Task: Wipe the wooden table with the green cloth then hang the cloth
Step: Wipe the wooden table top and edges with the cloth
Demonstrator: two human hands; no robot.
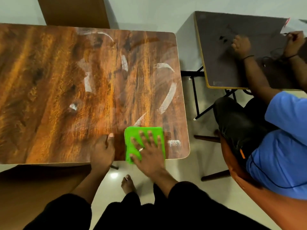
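The wooden table (49, 90) fills the left and middle of the view, with white smears across its right half. A folded bright green cloth (132, 135) lies flat near the table's front right corner, its near edge hanging slightly over the front edge. My right hand (147, 150) presses flat on the cloth, fingers spread. My left hand (103, 150) grips the table's front edge just left of the cloth, thumb on top.
A second person in a blue shirt (282, 146) sits at the right on a chair, hands on a dark small table (232, 50). A brown board (73, 12) stands behind the wooden table. My bare foot (127, 183) is on the pale floor.
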